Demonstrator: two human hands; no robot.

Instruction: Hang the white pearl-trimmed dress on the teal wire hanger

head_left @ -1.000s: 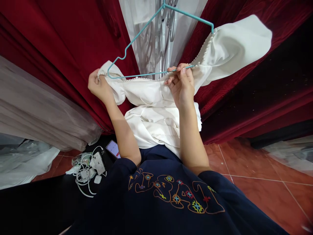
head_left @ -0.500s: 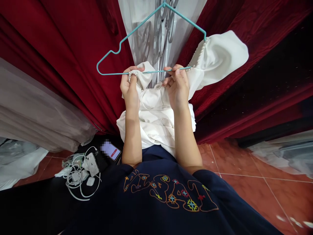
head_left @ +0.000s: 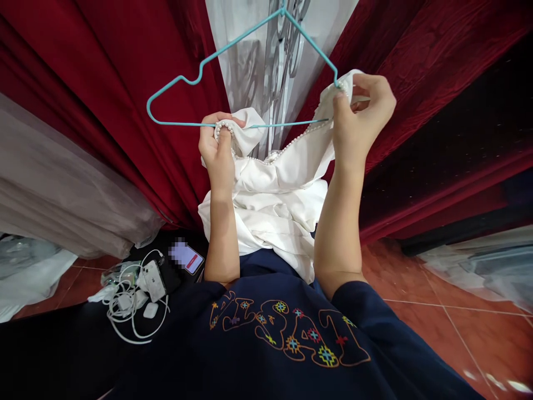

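Garment: a white garment (head_left: 275,194) with a pearl-beaded edge (head_left: 291,143) is held up at chest height, below a teal wire hanger (head_left: 200,78); most of the cloth hangs bunched between the forearms, down to the dark blue shirt (head_left: 283,344).
Left hand: the left hand (head_left: 216,147) is clenched on one beaded corner of the garment, just under the hanger's bottom bar, near its middle.
Right hand: the right hand (head_left: 360,119) is closed on the other corner, thumb and fingers pinching cloth against the hanger's right shoulder.
Change, right side: a second ago the right hand was held at the bottom bar and a loose sleeve stood out to the right; that sleeve is now gathered into the fist, and the hand has been raised to the hanger's shoulder.
Change, left side: a second ago the left corner was spread over the hanger's left end; it has since been drawn inward, and that end is now bare.
Reading: the garment is judged to be seated on the right shoulder only; the left side is not on the wire.
Hanger: its hook runs out of view at the top, so what it hangs from cannot be told.
Floor: red-brown tiles (head_left: 437,328); a phone (head_left: 186,257), a tangle of white cables (head_left: 129,311) and chargers are noted at lower left.
Room: dark red curtains (head_left: 104,83) on both sides, a pale sheer panel (head_left: 258,55) between them, grey fabric (head_left: 62,194) at the left.
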